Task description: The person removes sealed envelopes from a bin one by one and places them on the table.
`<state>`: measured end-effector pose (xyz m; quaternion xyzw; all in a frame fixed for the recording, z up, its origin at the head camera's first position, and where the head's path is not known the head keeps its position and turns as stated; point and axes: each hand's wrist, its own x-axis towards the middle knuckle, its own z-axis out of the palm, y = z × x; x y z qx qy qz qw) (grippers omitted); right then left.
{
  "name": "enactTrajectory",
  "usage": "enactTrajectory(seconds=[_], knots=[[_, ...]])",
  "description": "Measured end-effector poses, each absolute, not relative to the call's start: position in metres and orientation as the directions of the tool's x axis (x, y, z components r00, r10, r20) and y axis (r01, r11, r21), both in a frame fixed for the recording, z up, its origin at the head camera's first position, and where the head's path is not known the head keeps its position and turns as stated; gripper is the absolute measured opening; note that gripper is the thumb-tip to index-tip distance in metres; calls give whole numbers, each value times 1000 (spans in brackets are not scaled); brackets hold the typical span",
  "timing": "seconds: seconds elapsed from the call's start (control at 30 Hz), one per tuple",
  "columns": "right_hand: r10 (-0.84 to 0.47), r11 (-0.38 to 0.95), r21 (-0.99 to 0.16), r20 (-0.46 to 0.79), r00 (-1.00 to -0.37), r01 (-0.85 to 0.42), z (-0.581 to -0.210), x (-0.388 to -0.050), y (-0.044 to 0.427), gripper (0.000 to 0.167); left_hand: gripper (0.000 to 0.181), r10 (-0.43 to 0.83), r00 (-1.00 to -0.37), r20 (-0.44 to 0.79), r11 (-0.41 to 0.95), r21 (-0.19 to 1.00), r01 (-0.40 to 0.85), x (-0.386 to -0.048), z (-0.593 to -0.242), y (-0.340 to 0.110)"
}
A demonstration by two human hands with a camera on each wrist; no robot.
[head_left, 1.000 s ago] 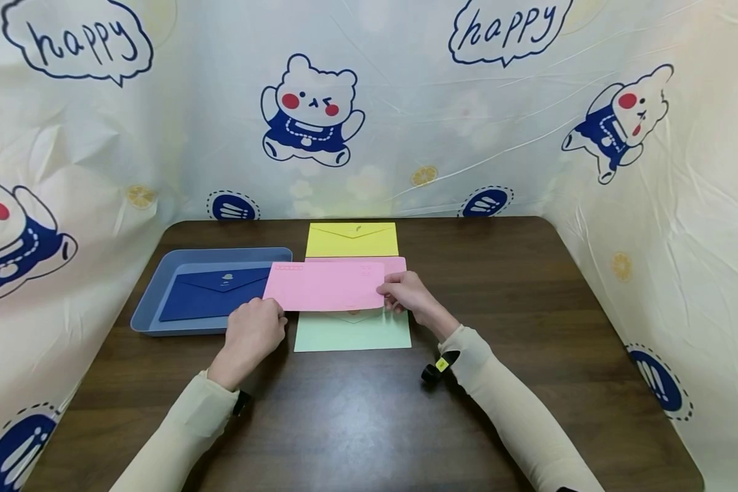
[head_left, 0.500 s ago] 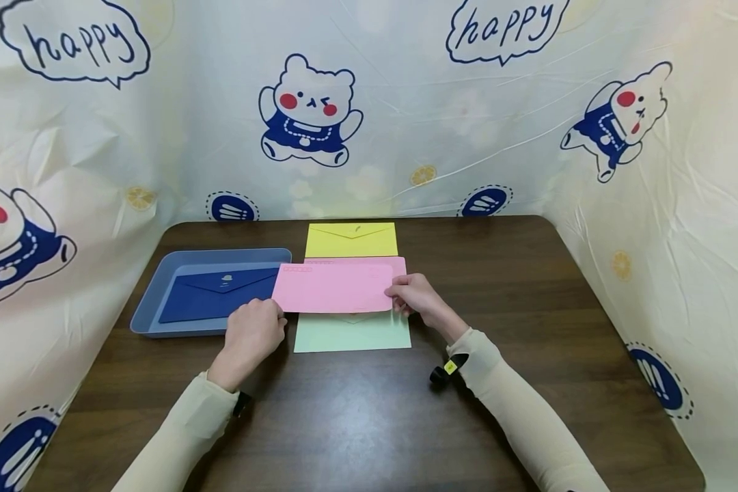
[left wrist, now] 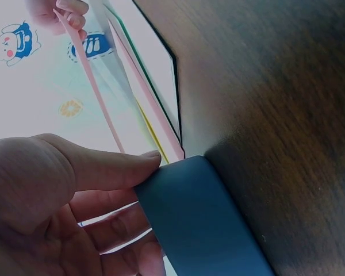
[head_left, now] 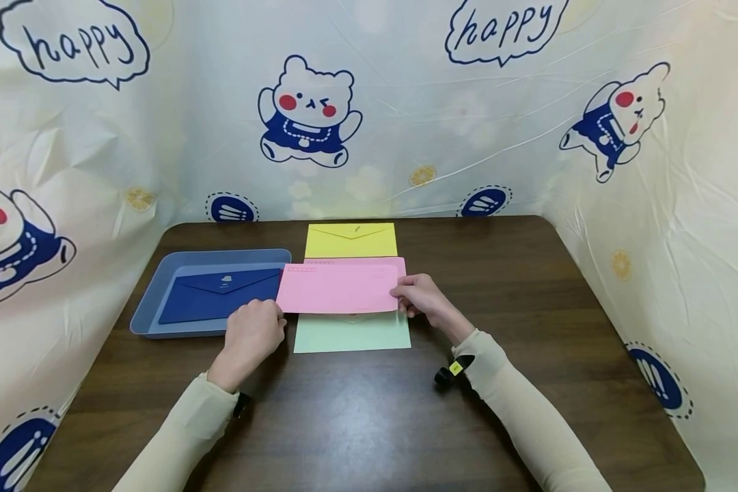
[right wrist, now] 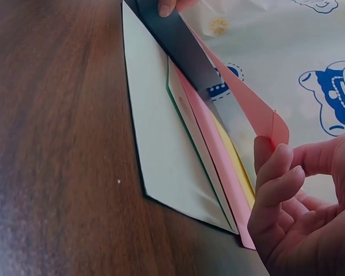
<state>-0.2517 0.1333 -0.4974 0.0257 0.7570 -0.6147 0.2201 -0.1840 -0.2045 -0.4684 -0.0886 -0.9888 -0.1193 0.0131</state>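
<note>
Between thumb and fingers, my right hand (head_left: 429,302) pinches the right end of a pink envelope (head_left: 338,288). In the right wrist view this pink envelope (right wrist: 247,100) is raised above the other envelopes. My left hand (head_left: 253,333) grips the near right edge of a blue tray (head_left: 187,331); the left wrist view shows the thumb over the tray's wall (left wrist: 198,218). A dark blue envelope (head_left: 212,301) lies inside the tray, its right end hidden by the held pink envelope. Under that lie a mint green envelope (head_left: 352,338) and a second pink envelope (head_left: 400,264).
A yellow envelope (head_left: 352,240) lies at the back of the brown wooden table (head_left: 357,417), in line with the pink and green ones. Printed cloth (head_left: 406,123) hangs behind the table and along both sides.
My right hand has moved to the right with the pink envelope, whose left end now covers less of the tray and blue envelope. The left hand stays at the tray's edge.
</note>
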Motion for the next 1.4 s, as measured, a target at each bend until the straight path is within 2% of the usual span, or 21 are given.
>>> enactTrajectory(seconds=[0.27, 0.77, 1.07, 1.4], knots=[[-233, 255, -916, -370, -899, 311, -499, -249, 141, 14, 11, 161, -986, 52, 959, 228, 169, -184, -469, -205], [-198, 260, -903, -397, -896, 342, -500, -247, 155, 16, 22, 162, -987, 23, 959, 234, 162, -185, -470, -205], [-208, 265, -909, -380, -901, 322, -498, -244, 165, 16, 19, 160, -986, 44, 957, 238, 166, -184, -469, -205], [-205, 258, -910, -380, -902, 325, -503, -239, 177, 13, 27, 151, -988, 30, 957, 246, 154, -184, -468, -205]])
